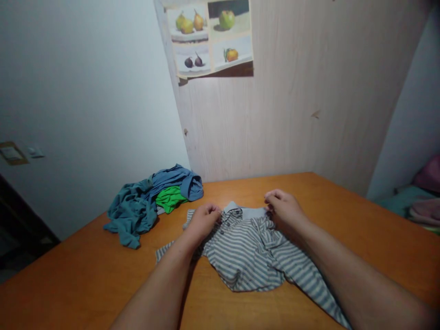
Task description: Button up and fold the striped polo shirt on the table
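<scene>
A grey-and-white striped polo shirt (pixel 252 254) lies crumpled on the orange wooden table (pixel 360 229), its collar pointing away from me. My left hand (pixel 204 221) is closed in a pinch on the shirt at the left side of the collar. At the collar's right side, my right hand (pixel 285 211) has its fingers curled on the fabric. Both forearms stretch over the shirt from the near edge.
A heap of blue, teal and green clothes (pixel 153 201) sits at the table's back left. A pale wood panel with a fruit picture (pixel 211 36) stands behind the table. More folded fabric (pixel 424 201) lies off to the right.
</scene>
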`<action>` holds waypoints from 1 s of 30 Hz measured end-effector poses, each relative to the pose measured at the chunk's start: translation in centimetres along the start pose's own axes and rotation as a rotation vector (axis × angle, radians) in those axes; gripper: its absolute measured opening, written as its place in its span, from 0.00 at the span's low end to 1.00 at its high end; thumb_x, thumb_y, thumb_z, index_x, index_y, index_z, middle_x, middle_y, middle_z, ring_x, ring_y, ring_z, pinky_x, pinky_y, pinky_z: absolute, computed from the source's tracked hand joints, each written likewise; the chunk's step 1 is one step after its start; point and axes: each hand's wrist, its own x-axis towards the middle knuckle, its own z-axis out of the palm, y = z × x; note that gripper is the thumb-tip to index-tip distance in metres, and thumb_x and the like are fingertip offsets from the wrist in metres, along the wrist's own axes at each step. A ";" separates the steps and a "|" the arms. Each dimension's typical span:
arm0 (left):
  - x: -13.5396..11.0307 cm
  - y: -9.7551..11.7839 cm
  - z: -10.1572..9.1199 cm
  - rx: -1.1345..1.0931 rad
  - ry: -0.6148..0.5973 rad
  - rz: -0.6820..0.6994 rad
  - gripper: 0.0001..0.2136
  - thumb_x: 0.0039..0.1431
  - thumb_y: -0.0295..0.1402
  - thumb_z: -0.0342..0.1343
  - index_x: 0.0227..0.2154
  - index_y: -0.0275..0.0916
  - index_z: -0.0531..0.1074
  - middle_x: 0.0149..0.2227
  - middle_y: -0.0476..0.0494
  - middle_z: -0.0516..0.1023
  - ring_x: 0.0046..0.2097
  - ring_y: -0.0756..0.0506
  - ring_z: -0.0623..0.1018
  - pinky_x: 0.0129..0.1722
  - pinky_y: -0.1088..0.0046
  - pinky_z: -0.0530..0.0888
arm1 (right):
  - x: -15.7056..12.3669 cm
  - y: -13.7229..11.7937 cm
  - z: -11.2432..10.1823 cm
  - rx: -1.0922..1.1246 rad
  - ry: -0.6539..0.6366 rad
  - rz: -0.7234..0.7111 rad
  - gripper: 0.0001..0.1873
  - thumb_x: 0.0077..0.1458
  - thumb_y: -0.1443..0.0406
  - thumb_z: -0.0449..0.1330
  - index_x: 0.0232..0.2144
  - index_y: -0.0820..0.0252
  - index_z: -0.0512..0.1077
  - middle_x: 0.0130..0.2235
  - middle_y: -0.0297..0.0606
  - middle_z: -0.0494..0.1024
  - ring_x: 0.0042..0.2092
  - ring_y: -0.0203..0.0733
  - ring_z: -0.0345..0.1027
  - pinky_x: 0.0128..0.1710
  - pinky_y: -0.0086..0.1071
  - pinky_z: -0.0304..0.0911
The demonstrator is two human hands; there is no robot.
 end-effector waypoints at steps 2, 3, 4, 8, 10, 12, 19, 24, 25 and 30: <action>-0.2 0.5 0.2 -0.010 -0.037 0.031 0.07 0.54 0.34 0.54 0.26 0.37 0.72 0.25 0.48 0.72 0.28 0.49 0.69 0.29 0.75 0.63 | -0.3 0.2 0.2 -0.156 -0.013 -0.111 0.20 0.57 0.52 0.56 0.44 0.59 0.74 0.43 0.46 0.79 0.44 0.47 0.74 0.42 0.37 0.66; -0.3 0.8 0.4 -0.001 -0.070 0.060 0.07 0.54 0.34 0.54 0.26 0.37 0.73 0.25 0.48 0.73 0.29 0.49 0.69 0.30 0.75 0.63 | -0.6 0.2 0.4 -0.268 -0.054 -0.172 0.25 0.57 0.52 0.57 0.51 0.60 0.72 0.51 0.49 0.77 0.51 0.51 0.71 0.49 0.40 0.64; -0.4 0.9 0.6 0.014 -0.107 0.090 0.07 0.55 0.34 0.54 0.27 0.37 0.74 0.26 0.48 0.73 0.30 0.49 0.70 0.30 0.75 0.64 | -1.0 0.1 0.7 -0.387 -0.115 -0.226 0.31 0.56 0.51 0.58 0.57 0.61 0.69 0.56 0.52 0.74 0.56 0.53 0.68 0.53 0.43 0.61; -0.5 0.8 1.2 0.095 -0.219 0.166 0.08 0.56 0.32 0.54 0.33 0.37 0.77 0.32 0.46 0.78 0.36 0.46 0.74 0.36 0.73 0.68 | -2.2 -1.0 1.7 -0.745 -0.319 -0.311 0.28 0.56 0.53 0.60 0.56 0.58 0.72 0.50 0.49 0.78 0.54 0.56 0.68 0.52 0.45 0.57; -0.5 0.4 1.4 0.169 -0.206 0.166 0.08 0.55 0.30 0.54 0.34 0.37 0.78 0.33 0.46 0.79 0.37 0.45 0.75 0.37 0.72 0.68 | -2.3 -1.7 2.0 -0.777 -0.309 -0.327 0.15 0.58 0.58 0.57 0.43 0.56 0.78 0.41 0.44 0.80 0.46 0.51 0.70 0.47 0.40 0.57; -0.4 0.2 1.6 0.224 -0.148 0.150 0.08 0.55 0.30 0.55 0.34 0.38 0.78 0.33 0.46 0.80 0.37 0.45 0.76 0.37 0.71 0.68 | -2.3 -2.1 2.0 -0.650 -0.267 -0.325 0.10 0.57 0.61 0.55 0.32 0.56 0.76 0.34 0.39 0.77 0.40 0.45 0.69 0.41 0.35 0.57; -0.9 1.8 1.7 -0.093 -0.077 0.067 0.09 0.53 0.36 0.61 0.35 0.37 0.78 0.33 0.45 0.79 0.34 0.47 0.75 0.35 0.73 0.68 | -3.0 -3.1 1.9 0.194 -0.418 -0.008 0.04 0.48 0.63 0.56 0.27 0.57 0.69 0.24 0.28 0.65 0.26 0.35 0.55 0.26 0.29 0.50; -1.5 3.0 1.4 -0.365 -0.175 -0.127 0.11 0.47 0.36 0.65 0.32 0.36 0.73 0.27 0.50 0.73 0.27 0.51 0.69 0.27 0.77 0.63 | -3.7 -3.9 1.9 0.252 -0.517 -0.010 0.04 0.48 0.65 0.56 0.28 0.57 0.69 0.23 0.26 0.63 0.26 0.34 0.53 0.26 0.29 0.49; -1.6 3.1 1.3 -0.393 -0.185 -0.153 0.12 0.47 0.36 0.66 0.31 0.36 0.72 0.26 0.50 0.72 0.27 0.52 0.69 0.27 0.77 0.62 | -3.7 -3.9 1.9 0.231 -0.511 -0.028 0.04 0.48 0.65 0.55 0.29 0.57 0.69 0.23 0.27 0.64 0.26 0.34 0.54 0.26 0.29 0.50; -1.9 3.7 1.2 -0.411 -0.139 -0.140 0.11 0.47 0.36 0.65 0.29 0.37 0.69 0.23 0.54 0.68 0.23 0.54 0.64 0.23 0.78 0.58 | -4.1 -4.1 2.1 0.085 -0.372 -0.196 0.11 0.52 0.66 0.57 0.39 0.57 0.73 0.38 0.34 0.76 0.40 0.39 0.67 0.40 0.31 0.61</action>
